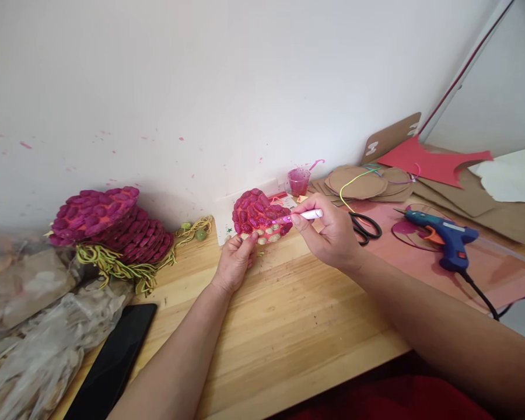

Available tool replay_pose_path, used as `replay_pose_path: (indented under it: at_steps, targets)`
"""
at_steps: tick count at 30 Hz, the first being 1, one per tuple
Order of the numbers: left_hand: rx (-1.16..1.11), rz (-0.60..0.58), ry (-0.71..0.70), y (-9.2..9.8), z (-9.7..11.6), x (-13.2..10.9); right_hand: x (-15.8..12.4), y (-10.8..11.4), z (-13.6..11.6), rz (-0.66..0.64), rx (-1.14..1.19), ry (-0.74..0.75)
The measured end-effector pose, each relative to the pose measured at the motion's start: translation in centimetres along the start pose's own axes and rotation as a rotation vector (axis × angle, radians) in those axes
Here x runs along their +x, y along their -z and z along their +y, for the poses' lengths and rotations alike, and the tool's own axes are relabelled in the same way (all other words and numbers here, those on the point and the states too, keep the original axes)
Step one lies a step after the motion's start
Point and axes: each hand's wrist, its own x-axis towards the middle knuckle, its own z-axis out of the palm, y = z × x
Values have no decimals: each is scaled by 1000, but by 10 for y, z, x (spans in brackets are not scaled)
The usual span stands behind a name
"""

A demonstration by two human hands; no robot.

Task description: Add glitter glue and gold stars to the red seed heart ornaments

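Observation:
My left hand (235, 261) pinches the near edge of a round craft piece (254, 209) covered in shell-like lumps that resemble peanut shells. Most lumps are wet-looking magenta; several along the near edge are pale beige. In my right hand (330, 233) is a white-handled paintbrush (311, 214), gripped between thumb and fingers. Its pink-stained tip meets the lumps on the right side of the piece. Behind it, a clear cup (298, 182) of magenta paint stands by the wall, with a pink-coated stick leaning out. Under the piece lies a white sheet (224, 217).
At left, finished-looking magenta discs (142, 239) are stacked with yellow-green yarn (114, 259). Nearer are plastic bags (56, 338) and a black flat device (114, 361). To the right lie black scissors (367, 227), cardboard circles (359, 182), red paper (433, 160) and a corded blue glue gun (448, 233).

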Motion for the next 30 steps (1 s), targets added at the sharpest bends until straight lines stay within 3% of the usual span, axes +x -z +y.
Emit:
replay_pose_path:
  at_steps: [7,15,22,30]
  targets:
    - [-24,23,23,-2,2,-1,-2,-5,7,-89,2,1]
    - [32,32,18,-2,0,0,-1,-2,3,-27,2,11]
    - [20,23,19,-2,-1,0,-3,-6,6,-95,-8,11]
    - [43,30,22,-1,-1,1,-1,-4,7,-65,-36,21]
